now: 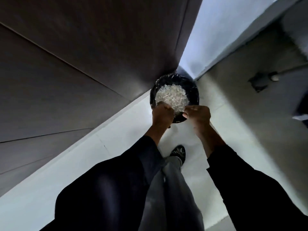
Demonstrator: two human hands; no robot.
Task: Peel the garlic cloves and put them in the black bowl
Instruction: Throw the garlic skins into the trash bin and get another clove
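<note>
Both hands (162, 114) (197, 115) grip black bowl's (191, 84) rim.

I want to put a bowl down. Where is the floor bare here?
Bare pale floor lies left of the shoe, beside the dark panels. It is crowded at the bin, where the left hand and right hand meet.

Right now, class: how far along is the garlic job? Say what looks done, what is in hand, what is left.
Done: a pale heap, seemingly garlic skins, fills the black bin on the floor. In hand: the left hand and right hand are over the near rim, fingers curled; what they hold is hidden. Left: no cloves or black bowl show, so the rest cannot be judged.
</note>
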